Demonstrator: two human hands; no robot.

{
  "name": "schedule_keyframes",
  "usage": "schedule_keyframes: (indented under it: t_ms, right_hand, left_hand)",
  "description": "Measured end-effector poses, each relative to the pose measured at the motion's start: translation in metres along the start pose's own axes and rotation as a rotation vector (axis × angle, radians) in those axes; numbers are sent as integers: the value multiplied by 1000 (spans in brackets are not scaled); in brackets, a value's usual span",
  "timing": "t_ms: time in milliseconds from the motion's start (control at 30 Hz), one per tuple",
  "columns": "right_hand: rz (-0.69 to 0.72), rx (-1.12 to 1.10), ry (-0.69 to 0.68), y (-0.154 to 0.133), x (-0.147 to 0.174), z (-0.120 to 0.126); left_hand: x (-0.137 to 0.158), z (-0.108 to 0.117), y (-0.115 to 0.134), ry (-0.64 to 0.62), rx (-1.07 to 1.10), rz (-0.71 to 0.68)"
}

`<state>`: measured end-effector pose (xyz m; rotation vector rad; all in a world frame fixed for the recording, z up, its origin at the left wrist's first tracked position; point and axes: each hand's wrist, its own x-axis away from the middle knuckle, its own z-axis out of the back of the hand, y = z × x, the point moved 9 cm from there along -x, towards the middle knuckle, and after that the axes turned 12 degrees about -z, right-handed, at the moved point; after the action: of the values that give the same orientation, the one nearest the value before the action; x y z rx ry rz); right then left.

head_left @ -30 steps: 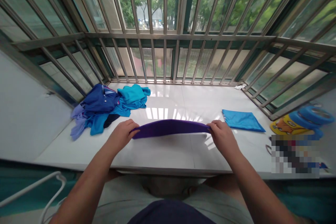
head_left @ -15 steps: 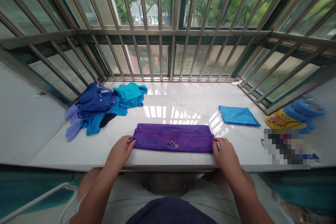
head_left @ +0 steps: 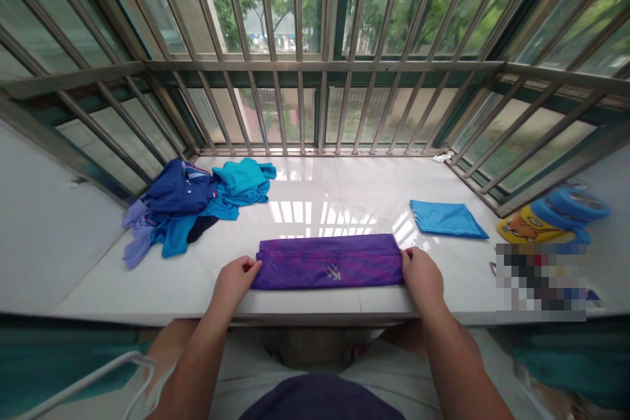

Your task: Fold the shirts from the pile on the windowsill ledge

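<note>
Each grip pinches one short end of the purple garment point(head_left: 329, 262): the left hand point(head_left: 235, 281) at its left edge, the right hand point(head_left: 422, 273) at its right. The cloth lies as a long flat band near the front edge of the white tabletop point(head_left: 344, 184). To do this well, I'd say keep both ends level and taut so the layers stay square. A heap of blue clothes point(head_left: 189, 205) sits back left, a folded blue cloth point(head_left: 445, 218) to the right.

No readable words or numbers here. The only mark is a small pale logo point(head_left: 333, 271) printed on the folded purple garment point(head_left: 305, 261), a slanted, arrow-like emblem without letters. The print on the yellow item point(head_left: 525, 227) is too small to read.
</note>
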<state>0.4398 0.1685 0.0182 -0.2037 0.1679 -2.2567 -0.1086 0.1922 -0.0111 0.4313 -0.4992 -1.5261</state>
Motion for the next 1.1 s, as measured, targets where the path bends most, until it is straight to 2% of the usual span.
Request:
schedule_keyframes:
  t_ms: [167,333,400,533,600,667,767,900,1000,1100]
  right_hand:
    - [-15,86,19,-1,10,-4]
    - [0,105,-122,2,-5,-16]
    - [1,68,-145,10,-25,-8]
    - [-45,12,-111,32,-58,24]
    - [-71,-93,-77,35,-60,41]
    - [-73,-229,-5,27,-50,59]
    - [62,-362,98,-22,-9,78]
    - [488,-418,95,-137,89,68]
    - [801,-254,38,-217,175,25]
    - [914,-20,-70,-253,231,-35]
  left_hand:
    - [10,-1,7,25,-12,-22]
    - [17,-9,14,-34,-10,-20]
    - [22,-15,19,-68,28,-35]
    - [33,-25,33,-85,95,-59]
    - [38,-30,43,-74,140,-79]
    - [41,-35,52,-64,207,-88]
    - [44,-46,62,-75,341,-77]
    - [43,-66,61,-135,505,11]
    - [41,-75,55,-144,618,86]
    - [38,-74,53,-127,714,92]
